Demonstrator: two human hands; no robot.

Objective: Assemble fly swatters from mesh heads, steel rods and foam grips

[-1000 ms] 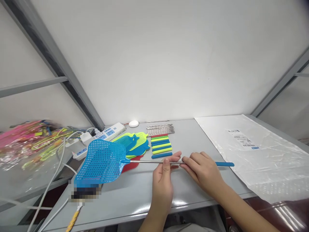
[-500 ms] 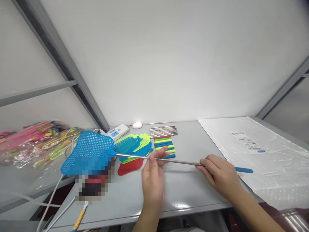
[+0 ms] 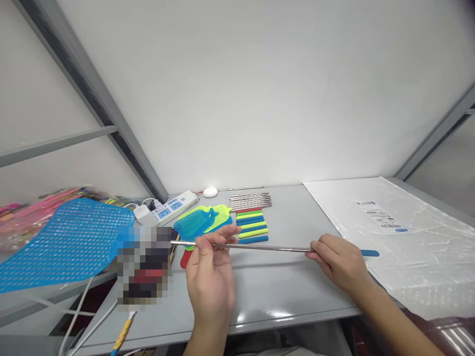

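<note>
A blue fly swatter (image 3: 74, 242) with a perforated paddle lies across both hands, its paddle out past the left edge of the table. My right hand (image 3: 337, 262) is closed round its blue handle, whose end sticks out to the right. Around the thin metal rod, my left hand (image 3: 211, 277) pinches with thumb and fingers, palm turned up. Beyond my left hand, loose blue, yellow-green and red swatter heads (image 3: 195, 225) overlap in a pile. Coloured handle tubes (image 3: 253, 231) lie in a row beside them, with several metal rods (image 3: 250, 200) behind.
A white power strip (image 3: 174, 205) with plugs and a round white device (image 3: 210, 192) stand near the wall. White plastic sheeting (image 3: 341, 207) covers the table's right side. Bagged colourful goods (image 3: 22, 212) lie at the left. A pixelated patch hides part of the left table edge.
The swatter's paddle has moved left and looks larger. My left hand has slid left with the rod, and more rod shows between my hands. My right hand has hardly moved.
</note>
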